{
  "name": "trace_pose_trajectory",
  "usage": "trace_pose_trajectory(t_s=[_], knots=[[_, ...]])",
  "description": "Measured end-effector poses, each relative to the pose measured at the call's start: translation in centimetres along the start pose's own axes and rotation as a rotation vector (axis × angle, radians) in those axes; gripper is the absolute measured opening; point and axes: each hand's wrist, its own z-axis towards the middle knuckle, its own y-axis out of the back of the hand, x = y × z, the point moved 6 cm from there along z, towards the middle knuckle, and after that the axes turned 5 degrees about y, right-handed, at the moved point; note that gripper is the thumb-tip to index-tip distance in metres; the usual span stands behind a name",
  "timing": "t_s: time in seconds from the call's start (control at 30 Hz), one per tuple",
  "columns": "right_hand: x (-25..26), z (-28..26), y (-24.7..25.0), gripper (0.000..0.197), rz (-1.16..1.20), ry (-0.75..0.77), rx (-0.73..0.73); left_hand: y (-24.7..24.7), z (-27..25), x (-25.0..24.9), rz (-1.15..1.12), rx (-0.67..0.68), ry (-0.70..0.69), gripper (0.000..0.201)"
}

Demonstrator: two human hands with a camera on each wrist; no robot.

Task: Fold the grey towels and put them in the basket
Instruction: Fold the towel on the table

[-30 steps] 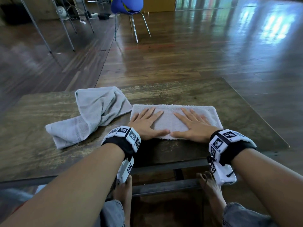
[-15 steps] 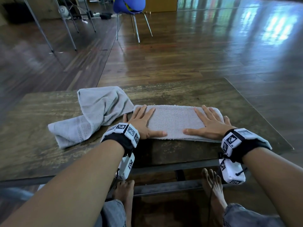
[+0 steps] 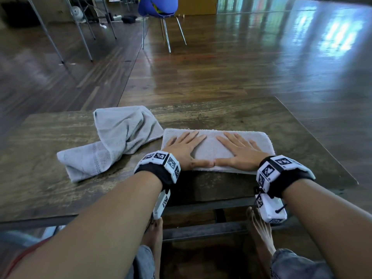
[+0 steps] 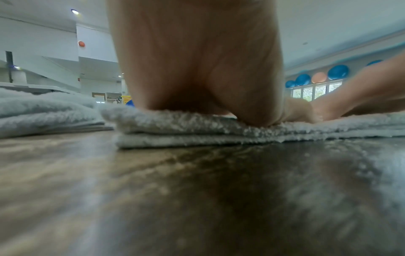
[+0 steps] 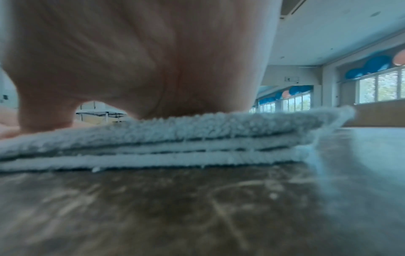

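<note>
In both wrist views the heel of the palm is filling the upper part of the picture, so the fingers are hidden there, and the desk [image 4: 197, 199] surface close to the lens is blurred. The basket is not appearing in any view. In the head view the near edge of the folded towel [image 3: 209, 154] is partly covered by the wrists and their marker bands.

The folded towel is lying on the near right part of the desk [image 3: 231, 117], as a long flat rectangle. The left hand [image 3: 185, 149] is resting flat on its left half, with the fingers straight and a little spread, gripping nothing. The right hand [image 3: 239, 151] is lying flat on the right half in the same way, also gripping nothing. The two thumb tips are touching each other, or very nearly, close to the near edge of the towel.

The right wrist view is showing the folded towel [image 5: 175, 138] in several stacked layers under the palm. A second towel [image 3: 112, 141], crumpled and not folded, is lying just left of the folded one; I cannot tell if they are touching.
</note>
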Motion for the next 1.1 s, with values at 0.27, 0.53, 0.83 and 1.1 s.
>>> trace_pose_trajectory(t_s=[0.27,0.53,0.83,1.1], knots=[[-3.6,-2.2,0.7,0.129,0.004,-0.231,0.032,-0.2,-1.1,3.0,-0.006,0.037,0.170,0.118],[2.1,-3.8,3.0,0.057,-0.011,-0.110,-0.293,0.8,-2.5,1.6,0.097,0.022,0.263,0.110],[2.3,-4.7,2.8,0.054,0.034,-0.058,-0.243,3.9,-5.3,-0.8,-0.080,-0.054,0.124,0.038],[1.2,-6.0,1.7,0.049,0.021,0.005,-0.113,2.1,-6.9,-2.0,-0.064,0.197,0.020,0.076]])
